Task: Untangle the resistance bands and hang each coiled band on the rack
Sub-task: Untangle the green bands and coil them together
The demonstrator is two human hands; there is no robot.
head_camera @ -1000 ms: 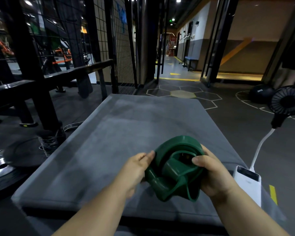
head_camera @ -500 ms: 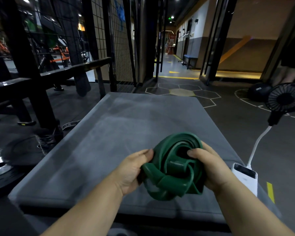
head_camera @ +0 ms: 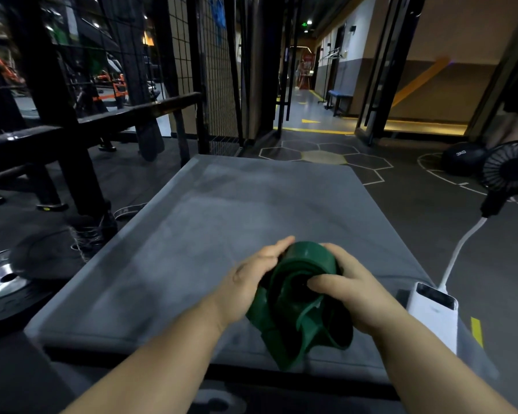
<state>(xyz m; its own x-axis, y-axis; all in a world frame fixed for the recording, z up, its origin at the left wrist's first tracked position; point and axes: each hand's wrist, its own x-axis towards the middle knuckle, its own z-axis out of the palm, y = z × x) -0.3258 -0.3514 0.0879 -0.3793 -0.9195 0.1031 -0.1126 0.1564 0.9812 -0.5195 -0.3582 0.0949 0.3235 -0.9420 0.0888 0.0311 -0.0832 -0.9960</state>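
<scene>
While left grip [head_camera: 251, 282] & right grip [head_camera: 356, 294] clench the green band [head_camera: 307, 261], coil looks half-wound, tail loose; hanging not done yet.

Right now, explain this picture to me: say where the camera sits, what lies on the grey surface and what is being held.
There is no machine here. These are a person's two bare hands, filmed by one camera worn on the head, looking forward and down. The left hand and the right hand both hold a green resistance band, bunched into a loose coil over a grey padded mat. The right thumb presses into the coil's middle. At the mat's right edge lies a white power bank, and a white cable runs from it up to a black fan. A black metal frame stands to the left.
</scene>
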